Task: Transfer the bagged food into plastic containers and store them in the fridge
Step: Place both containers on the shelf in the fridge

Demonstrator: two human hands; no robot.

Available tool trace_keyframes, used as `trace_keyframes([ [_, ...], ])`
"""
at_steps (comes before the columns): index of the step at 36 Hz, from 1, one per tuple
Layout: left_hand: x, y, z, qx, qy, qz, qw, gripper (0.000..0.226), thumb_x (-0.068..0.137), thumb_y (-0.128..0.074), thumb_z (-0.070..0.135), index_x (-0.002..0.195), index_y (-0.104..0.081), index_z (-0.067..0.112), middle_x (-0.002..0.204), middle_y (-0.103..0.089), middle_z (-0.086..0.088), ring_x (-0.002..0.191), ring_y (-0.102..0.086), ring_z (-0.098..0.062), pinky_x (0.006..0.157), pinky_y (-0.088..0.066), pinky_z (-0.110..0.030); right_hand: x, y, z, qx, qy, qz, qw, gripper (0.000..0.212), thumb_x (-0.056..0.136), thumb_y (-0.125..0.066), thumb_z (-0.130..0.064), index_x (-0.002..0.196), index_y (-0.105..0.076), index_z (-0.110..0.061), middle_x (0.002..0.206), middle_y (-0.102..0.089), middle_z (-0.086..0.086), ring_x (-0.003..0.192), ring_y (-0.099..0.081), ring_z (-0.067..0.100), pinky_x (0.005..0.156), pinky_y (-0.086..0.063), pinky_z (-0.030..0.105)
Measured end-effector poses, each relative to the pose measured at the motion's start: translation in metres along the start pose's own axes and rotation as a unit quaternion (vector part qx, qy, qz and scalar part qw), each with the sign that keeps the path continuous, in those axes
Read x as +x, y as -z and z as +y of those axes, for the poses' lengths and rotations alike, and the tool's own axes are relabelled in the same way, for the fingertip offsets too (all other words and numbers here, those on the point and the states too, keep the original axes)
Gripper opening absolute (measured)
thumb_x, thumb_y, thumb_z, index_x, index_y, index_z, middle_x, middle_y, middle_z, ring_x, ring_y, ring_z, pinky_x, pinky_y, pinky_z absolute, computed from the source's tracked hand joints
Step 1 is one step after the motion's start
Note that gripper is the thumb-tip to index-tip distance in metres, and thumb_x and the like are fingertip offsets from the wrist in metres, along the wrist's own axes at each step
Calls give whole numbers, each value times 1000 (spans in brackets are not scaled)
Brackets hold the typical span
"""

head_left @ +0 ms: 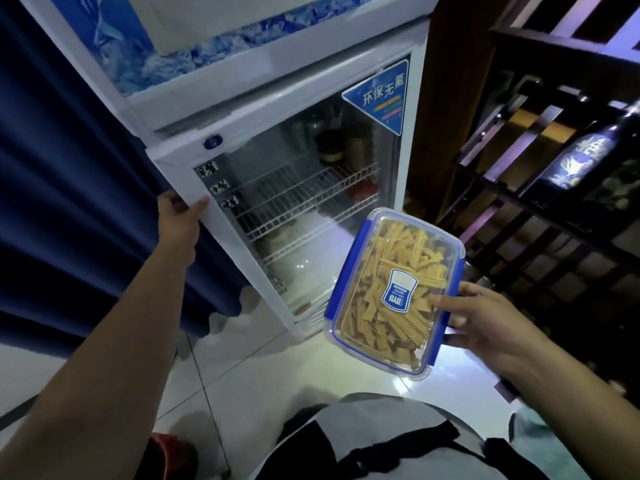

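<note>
**Container held at fridge door**

Left hand (pixel 181 216) grips the left edge of the white glass-door fridge (pixel 277 188). Right hand (pixel 485 323) pinches the clear rectangular plastic container with blue clips (pixel 391 292), lidded, full of yellow food strips, held in the air before the closed door.

there is only one view, a wide-angle camera worn on the person's head, looking forward and steeply down. it stands close before the fridge (pixel 277 188), whose glass door fills the upper middle and leans from the lens bending. both forearms reach in from the bottom corners, the person's own torso shows at the bottom edge, and a dark shelf (pixel 540 188) runs along the right.
</note>
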State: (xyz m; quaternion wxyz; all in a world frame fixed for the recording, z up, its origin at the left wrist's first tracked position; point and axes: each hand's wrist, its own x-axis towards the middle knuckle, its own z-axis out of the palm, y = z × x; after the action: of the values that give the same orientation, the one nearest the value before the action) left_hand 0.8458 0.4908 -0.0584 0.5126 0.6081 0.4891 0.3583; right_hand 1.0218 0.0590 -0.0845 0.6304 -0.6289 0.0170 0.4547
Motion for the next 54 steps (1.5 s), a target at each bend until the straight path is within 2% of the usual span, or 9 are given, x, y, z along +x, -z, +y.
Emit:
trace_keyframes([
  [9, -108, -3, -31, 10, -102, -14, 995, 48, 77, -85, 29, 108, -48, 31, 77, -58, 12, 63, -57, 5, 64, -51, -17, -54, 2, 43, 69, -18, 98, 993, 15, 87, -70, -8, 102, -71, -13, 100, -78, 11, 83, -75, 27, 64, -59, 39],
  [12, -147, -5, -38, 58, -125, -76, 988, 70, 77, -83, 36, 133, -41, 40, 102, -62, 4, 86, -64, -6, 74, -51, -20, -80, 0, 58, 88, -20, 130, 987, 17, 86, -70, -7, 101, -72, -14, 99, -78, 10, 80, -75, 26, 60, -59, 36],
  [15, -175, -17, -44, 130, -147, -159, 967, 85, 82, -78, 43, 151, -31, 32, 143, -42, -8, 116, -57, -23, 98, -49, -38, -108, -1, 78, 119, -25, 166, 979, 17, 85, -70, -5, 99, -70, -15, 94, -78, 8, 70, -75, 22, 54, -59, 34],
  [19, -212, -45, -44, 38, -148, -277, 949, 62, 85, -80, 30, 136, -47, 40, 134, -56, 5, 118, -58, -13, 103, -50, -44, -150, -1, 107, 138, -27, 207, 968, 15, 84, -71, -8, 95, -71, -17, 89, -77, 6, 69, -75, 21, 53, -58, 32],
  [24, -256, -86, -41, -30, -162, -350, 922, 63, 83, -82, 29, 114, -43, 67, 115, -61, 31, 107, -61, 7, 90, -57, -27, -193, 2, 135, 151, -34, 274, 949, 17, 85, -71, -8, 100, -70, -15, 104, -72, 10, 94, -66, 30, 88, -55, 48],
  [30, -290, -146, -36, -37, -159, -409, 898, 54, 80, -85, 30, 122, -51, 32, 113, -66, 11, 98, -64, 7, 81, -59, -29, -224, 14, 150, 170, -43, 318, 932, 23, 87, -70, -8, 110, -68, -10, 106, -70, 12, 97, -64, 32, 94, -51, 53],
  [33, -301, -175, -32, -6, -174, -441, 881, 54, 78, -85, 39, 119, -50, 34, 110, -65, 13, 94, -65, 8, 75, -58, -23, -226, 24, 155, 192, -37, 331, 923, 16, 87, -69, -7, 103, -69, -12, 99, -71, 10, 90, -65, 29, 78, -55, 45],
  [37, -315, -215, -22, 53, -177, -472, 862, 70, 76, -84, 47, 131, -47, 28, 119, -63, -2, 104, -66, -17, 85, -59, -41, -225, 45, 156, 220, -26, 353, 909, 13, 88, -67, -5, 100, -68, -12, 94, -70, 6, 83, -65, 25, 66, -54, 40],
  [54, -398, -339, 6, 148, -179, -420, 877, 53, 88, -74, 41, 122, -44, 16, 126, -55, -5, 110, -62, -26, 90, -56, -50, -203, 159, 160, 244, -40, 383, 890, 20, 82, -73, -3, 100, -69, -12, 88, -77, 5, 91, -69, 28, 64, -56, 39],
])
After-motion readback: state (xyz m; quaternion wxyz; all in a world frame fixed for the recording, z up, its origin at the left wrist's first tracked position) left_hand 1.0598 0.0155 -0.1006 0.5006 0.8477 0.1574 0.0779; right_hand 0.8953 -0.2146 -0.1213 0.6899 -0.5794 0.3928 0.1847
